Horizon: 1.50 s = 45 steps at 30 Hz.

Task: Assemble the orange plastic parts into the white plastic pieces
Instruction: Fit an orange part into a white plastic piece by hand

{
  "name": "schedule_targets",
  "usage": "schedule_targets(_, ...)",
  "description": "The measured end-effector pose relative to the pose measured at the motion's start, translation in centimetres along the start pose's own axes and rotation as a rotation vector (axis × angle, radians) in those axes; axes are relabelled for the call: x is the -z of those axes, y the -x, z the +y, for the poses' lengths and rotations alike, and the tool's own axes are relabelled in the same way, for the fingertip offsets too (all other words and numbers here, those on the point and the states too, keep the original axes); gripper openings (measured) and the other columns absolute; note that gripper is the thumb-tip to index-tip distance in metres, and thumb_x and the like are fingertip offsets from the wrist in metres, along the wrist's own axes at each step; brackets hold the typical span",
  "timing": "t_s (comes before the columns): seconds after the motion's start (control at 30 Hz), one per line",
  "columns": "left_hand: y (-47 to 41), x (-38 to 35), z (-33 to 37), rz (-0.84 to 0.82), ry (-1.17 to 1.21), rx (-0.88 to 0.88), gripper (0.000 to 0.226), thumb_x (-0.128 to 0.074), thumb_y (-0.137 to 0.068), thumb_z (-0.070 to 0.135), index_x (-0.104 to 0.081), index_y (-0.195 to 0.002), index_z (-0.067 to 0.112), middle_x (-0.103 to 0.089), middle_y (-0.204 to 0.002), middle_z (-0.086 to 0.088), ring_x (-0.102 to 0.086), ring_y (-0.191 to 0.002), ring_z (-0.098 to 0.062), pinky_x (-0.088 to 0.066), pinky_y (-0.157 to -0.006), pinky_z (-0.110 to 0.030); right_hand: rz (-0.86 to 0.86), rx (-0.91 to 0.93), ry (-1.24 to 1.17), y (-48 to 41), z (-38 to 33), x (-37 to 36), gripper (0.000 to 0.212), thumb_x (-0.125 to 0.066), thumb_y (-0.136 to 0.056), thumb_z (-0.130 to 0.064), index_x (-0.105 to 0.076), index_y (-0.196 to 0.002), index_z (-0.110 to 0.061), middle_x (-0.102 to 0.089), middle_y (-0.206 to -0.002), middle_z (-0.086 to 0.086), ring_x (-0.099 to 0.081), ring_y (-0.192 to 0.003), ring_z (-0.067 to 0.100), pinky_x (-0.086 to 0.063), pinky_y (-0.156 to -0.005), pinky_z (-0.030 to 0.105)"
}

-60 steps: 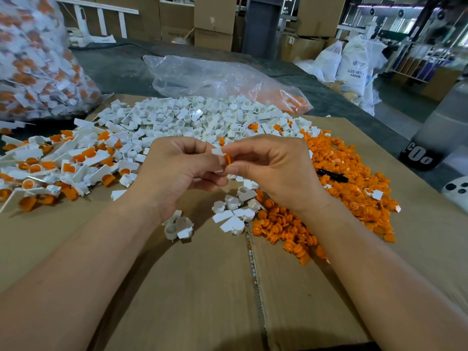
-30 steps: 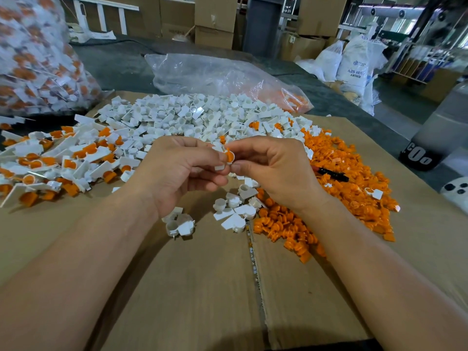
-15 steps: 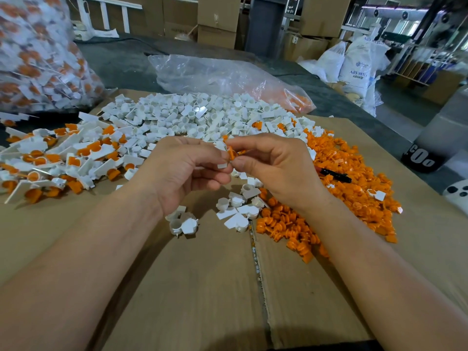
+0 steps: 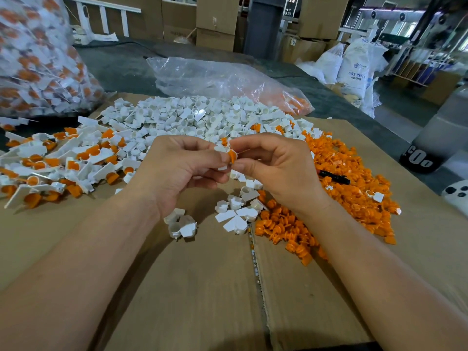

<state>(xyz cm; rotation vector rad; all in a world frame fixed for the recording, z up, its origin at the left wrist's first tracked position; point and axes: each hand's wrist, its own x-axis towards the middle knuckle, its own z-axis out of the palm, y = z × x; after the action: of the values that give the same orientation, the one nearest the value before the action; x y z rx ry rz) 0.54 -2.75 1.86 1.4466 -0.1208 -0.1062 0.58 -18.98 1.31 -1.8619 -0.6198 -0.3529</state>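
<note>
Orange part against white piece; white heap, orange heap, brown cardboard

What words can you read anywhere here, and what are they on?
"ABS RESI", cut off at the fold: white sack at the back right.
Smaller line under it: too blurred to read.
Big white characters on the dark base at the right edge: partly seen, unclear.
Cardboard boxes behind: nothing readable.

Flattened cardboard carries white pieces heap, orange parts heap, assembled pile.
</note>
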Motion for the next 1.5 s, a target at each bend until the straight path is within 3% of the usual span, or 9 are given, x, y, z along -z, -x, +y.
schedule_targets(0.17,0.2,-0.1,0.0,-0.019,-0.034,-0.070,0.009,-0.073,-0.052,0.015,-0.067,-0.058,0.010,-0.067,-0.057,-0.008,-0.065,-0.050,-0.016,-0.050,-0.046,-0.018,-0.030,-0.023,-0.048,0.0,-0.4,0.2,0.036,-0.070,-0.071,0.004,-0.064,-0.088,-0.027,-0.066,-0.082,-0.013,-0.066,-0.079,0.004,-0.054,-0.075,0.020)
schedule_targets(0.3,0.1,-0.1,-0.2,-0.019,-0.046,-0.066,0.008,-0.073,-0.065,0.004,-0.065,-0.063,0.006,-0.067,-0.056,-0.008,-0.065,-0.049,-0.016,-0.050,-0.045,-0.018,-0.040,-0.049,-0.056,0.1,-0.5,0.1,0.035,-0.072,-0.069,0.004,-0.065,-0.086,-0.027,-0.067,-0.078,-0.013,-0.067,-0.077,0.003,-0.053,-0.073,0.019)
schedule_targets(0.77,0.1,-0.2,-0.1,-0.023,0.001,-0.027,0.017,-0.072,-0.054,0.012,-0.065,-0.067,0.004,-0.068,-0.059,-0.010,-0.064,-0.048,-0.016,-0.049,-0.043,-0.018,-0.021,-0.074,-0.038,0.1,-0.8,0.0,0.031,-0.073,-0.068,0.001,-0.065,-0.084,-0.025,-0.067,-0.079,-0.011,-0.067,-0.076,0.004,-0.055,-0.073,0.020)
schedule_targets(0.87,0.2,-0.2,-0.1,-0.027,0.025,-0.016,0.023,-0.071,-0.050,0.014,-0.064,-0.068,0.003,-0.068,-0.059,-0.010,-0.064,-0.047,-0.015,-0.048,-0.042,-0.018,-0.028,-0.095,-0.029,0.1,-1.0,0.1,0.026,-0.074,-0.064,-0.011,-0.065,-0.084,-0.025,-0.067,-0.080,-0.010,-0.067,-0.076,0.004,-0.054,-0.073,0.019)
schedule_targets(1.07,0.0,0.0,0.0,-0.001,0.080,0.001,0.024,-0.070,-0.049,0.014,-0.063,-0.069,0.003,-0.068,-0.059,-0.009,-0.063,-0.047,-0.015,-0.048,-0.041,-0.017,0.151,-0.279,0.311,-0.8,-0.4,4.7,0.020,-0.073,-0.074,-0.026,-0.069,-0.093,-0.023,-0.066,-0.085,-0.016,-0.063,-0.076,-0.006,-0.047,-0.065,0.006)
schedule_targets(1.17,0.0,0.1,0.0,0.000,0.090,-0.001,0.023,-0.070,-0.050,0.013,-0.063,-0.069,0.002,-0.068,-0.059,-0.009,-0.063,-0.047,-0.015,-0.047,-0.041,-0.017,0.112,-0.434,0.556,-0.8,0.5,7.1,0.037,-0.070,-0.076,-0.037,-0.065,-0.108,-0.019,-0.065,-0.100,-0.007,-0.059,-0.081,-0.001,-0.042,-0.065,0.010)
schedule_targets(1.33,0.1,0.2,0.1,0.001,0.109,0.002,0.022,-0.071,-0.049,0.014,-0.063,-0.067,0.003,-0.068,-0.060,-0.009,-0.063,-0.047,-0.015,-0.048,-0.041,-0.017,-0.226,-0.688,0.851,-0.7,1.1,8.2,0.079,-0.062,-0.067,-0.061,-0.047,-0.132,-0.019,-0.050,-0.132,0.002,-0.048,-0.115,0.018,-0.036,-0.085,0.027)
schedule_targets(1.43,0.1,0.2,0.1,-0.004,0.111,0.004,0.024,-0.071,-0.049,0.014,-0.062,-0.068,0.002,-0.068,-0.060,-0.009,-0.063,-0.047,-0.015,-0.048,-0.041,-0.017,-0.353,-0.760,0.906,-0.7,1.1,7.9,0.099,-0.057,-0.051,-0.071,-0.042,-0.135,-0.021,-0.044,-0.138,0.001,-0.043,-0.123,0.020,-0.034,-0.088,0.028)
schedule_targets(1.5,0.1,0.1,0.0,-0.006,0.113,0.006,0.027,-0.071,-0.048,0.014,-0.062,-0.070,0.001,-0.068,-0.060,-0.009,-0.063,-0.047,-0.015,-0.048,-0.041,-0.017,-0.381,-0.763,0.947,-0.6,1.3,7.7,0.099,-0.064,-0.054,-0.068,-0.039,-0.137,-0.021,-0.042,-0.140,0.001,-0.040,-0.125,0.021,-0.034,-0.091,0.029)
